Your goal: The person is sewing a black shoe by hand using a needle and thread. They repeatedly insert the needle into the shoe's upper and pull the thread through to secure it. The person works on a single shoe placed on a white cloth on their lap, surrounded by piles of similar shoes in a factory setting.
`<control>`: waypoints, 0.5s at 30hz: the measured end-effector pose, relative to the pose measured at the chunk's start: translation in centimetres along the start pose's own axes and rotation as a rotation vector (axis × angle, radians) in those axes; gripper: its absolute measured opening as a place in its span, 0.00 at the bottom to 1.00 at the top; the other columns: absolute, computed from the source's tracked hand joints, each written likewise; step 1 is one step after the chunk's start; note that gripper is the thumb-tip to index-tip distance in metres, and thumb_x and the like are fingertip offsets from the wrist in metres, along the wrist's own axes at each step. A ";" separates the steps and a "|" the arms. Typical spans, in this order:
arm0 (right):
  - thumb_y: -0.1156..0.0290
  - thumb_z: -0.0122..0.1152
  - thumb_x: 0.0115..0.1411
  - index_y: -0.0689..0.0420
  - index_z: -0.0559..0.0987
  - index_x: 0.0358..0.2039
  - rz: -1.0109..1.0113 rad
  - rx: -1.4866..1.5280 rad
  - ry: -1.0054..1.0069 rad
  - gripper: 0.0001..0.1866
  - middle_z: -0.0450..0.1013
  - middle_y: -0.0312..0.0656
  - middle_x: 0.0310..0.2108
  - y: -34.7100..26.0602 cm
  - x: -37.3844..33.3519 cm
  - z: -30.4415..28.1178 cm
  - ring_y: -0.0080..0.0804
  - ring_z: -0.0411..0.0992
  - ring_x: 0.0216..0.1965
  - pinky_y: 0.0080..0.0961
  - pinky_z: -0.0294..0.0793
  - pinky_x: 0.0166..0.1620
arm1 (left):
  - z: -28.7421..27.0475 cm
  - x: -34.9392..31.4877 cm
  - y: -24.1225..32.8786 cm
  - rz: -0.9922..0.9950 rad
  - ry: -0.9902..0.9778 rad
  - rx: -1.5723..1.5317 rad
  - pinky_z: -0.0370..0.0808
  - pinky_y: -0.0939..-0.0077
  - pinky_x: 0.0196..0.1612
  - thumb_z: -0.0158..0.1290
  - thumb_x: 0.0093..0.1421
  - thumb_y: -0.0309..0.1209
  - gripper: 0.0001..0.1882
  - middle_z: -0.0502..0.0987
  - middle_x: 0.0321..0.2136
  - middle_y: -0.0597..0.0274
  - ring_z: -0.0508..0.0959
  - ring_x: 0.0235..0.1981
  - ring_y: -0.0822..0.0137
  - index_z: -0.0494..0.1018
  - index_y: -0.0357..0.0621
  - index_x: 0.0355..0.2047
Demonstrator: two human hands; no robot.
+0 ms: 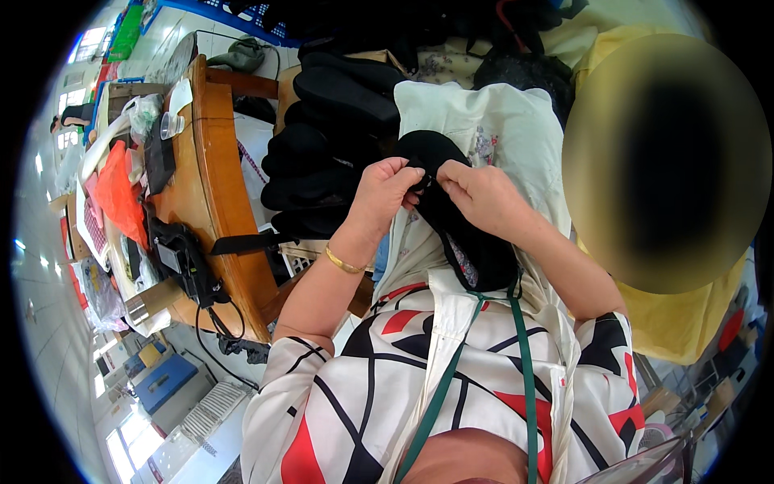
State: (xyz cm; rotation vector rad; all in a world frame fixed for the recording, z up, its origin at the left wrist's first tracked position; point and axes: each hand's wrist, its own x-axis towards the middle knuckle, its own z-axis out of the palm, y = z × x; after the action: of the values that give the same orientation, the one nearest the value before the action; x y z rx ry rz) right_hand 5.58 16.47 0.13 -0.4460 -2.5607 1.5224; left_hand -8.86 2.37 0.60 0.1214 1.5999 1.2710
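Note:
A black cloth shoe (485, 256) with a patterned lining lies lengthwise over my lap, its rounded end pointing away from me. My left hand (385, 192) pinches the shoe's dark edge or strap between thumb and fingers, left of its middle. Close beside it, my right hand (481, 198) is closed in a pinch on the same part. Any small item between the fingertips is too small to make out. Under the shoe spreads a white cloth (516, 117), with a flowered patch showing. My apron (450, 310) has green straps.
Several black shoes (343, 85) are piled just left of my hands. A wooden table (214, 185) stands farther left, holding a clear plastic cup (172, 124), an orange cloth (122, 198) and a black bag (181, 254) with a hanging cord. Yellow fabric (673, 323) hangs at the right, beside a blurred area.

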 end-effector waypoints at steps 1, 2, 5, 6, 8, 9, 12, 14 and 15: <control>0.70 0.52 0.62 0.56 0.74 0.35 0.003 -0.002 0.006 0.04 0.75 0.51 0.24 0.0 0.0 0.2 0.56 0.74 0.27 0.48 0.72 0.31 | 0.0 0.0 0.2 -0.012 0.002 0.001 0.72 0.86 0.25 0.55 0.61 0.31 0.05 0.77 0.22 0.69 0.74 0.19 0.79 0.76 0.45 0.29; 0.70 0.52 0.63 0.56 0.74 0.36 0.006 -0.005 0.011 0.04 0.75 0.52 0.24 0.0 -0.1 0.4 0.56 0.74 0.27 0.48 0.72 0.31 | -0.1 0.0 0.3 -0.038 -0.017 -0.005 0.73 0.85 0.25 0.55 0.61 0.31 0.05 0.77 0.22 0.69 0.75 0.19 0.78 0.76 0.45 0.29; 0.71 0.53 0.65 0.56 0.73 0.39 0.052 0.010 0.037 0.04 0.74 0.55 0.26 -0.3 -0.4 0.9 0.56 0.74 0.30 0.43 0.72 0.32 | -0.6 0.2 0.6 -0.095 -0.062 -0.048 0.74 0.83 0.25 0.54 0.61 0.31 0.06 0.77 0.22 0.67 0.76 0.19 0.76 0.76 0.45 0.28; 0.71 0.52 0.65 0.56 0.72 0.39 0.069 0.004 0.032 0.05 0.74 0.55 0.25 -0.4 -0.4 1.0 0.57 0.74 0.29 0.46 0.71 0.31 | -0.8 0.3 0.6 -0.104 -0.076 -0.076 0.74 0.81 0.25 0.55 0.61 0.31 0.06 0.77 0.22 0.66 0.76 0.19 0.75 0.75 0.44 0.28; 0.70 0.51 0.65 0.56 0.69 0.39 0.104 -0.009 0.030 0.05 0.74 0.54 0.23 -0.7 -0.4 1.3 0.57 0.74 0.27 0.50 0.70 0.31 | -1.0 0.2 0.4 -0.108 -0.094 -0.121 0.74 0.80 0.24 0.55 0.61 0.31 0.07 0.77 0.23 0.65 0.76 0.19 0.73 0.75 0.44 0.27; 0.70 0.51 0.65 0.57 0.67 0.39 0.095 -0.006 0.058 0.06 0.74 0.54 0.23 -0.7 -0.3 1.6 0.58 0.74 0.27 0.50 0.70 0.31 | -1.0 0.2 0.3 -0.105 -0.096 -0.140 0.75 0.80 0.24 0.55 0.61 0.31 0.07 0.77 0.23 0.65 0.77 0.19 0.73 0.75 0.44 0.27; 0.72 0.51 0.65 0.59 0.65 0.40 0.066 0.039 0.142 0.07 0.73 0.55 0.24 -0.7 0.2 2.4 0.59 0.73 0.29 0.51 0.70 0.32 | -0.7 0.1 0.2 -0.094 -0.088 -0.140 0.76 0.81 0.25 0.54 0.62 0.31 0.06 0.78 0.23 0.65 0.78 0.19 0.73 0.76 0.44 0.29; 0.73 0.51 0.65 0.60 0.63 0.40 0.030 0.113 0.175 0.08 0.73 0.55 0.25 -0.8 0.9 2.6 0.60 0.73 0.30 0.52 0.70 0.33 | -0.4 0.0 -0.2 -0.074 -0.058 -0.167 0.76 0.82 0.25 0.54 0.62 0.31 0.06 0.78 0.23 0.64 0.78 0.19 0.74 0.76 0.44 0.30; 0.73 0.51 0.65 0.60 0.65 0.40 0.044 0.128 0.158 0.07 0.73 0.54 0.26 -0.8 0.9 2.4 0.59 0.73 0.30 0.49 0.70 0.33 | -0.3 -0.1 -0.3 -0.062 -0.040 -0.148 0.76 0.82 0.25 0.54 0.62 0.30 0.06 0.79 0.23 0.64 0.78 0.19 0.74 0.76 0.43 0.30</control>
State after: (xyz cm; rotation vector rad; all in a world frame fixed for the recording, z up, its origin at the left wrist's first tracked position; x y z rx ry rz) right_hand 3.93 14.39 -0.39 -0.5851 -2.3346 1.5857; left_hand -8.85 1.99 0.37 0.0046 1.4599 1.3253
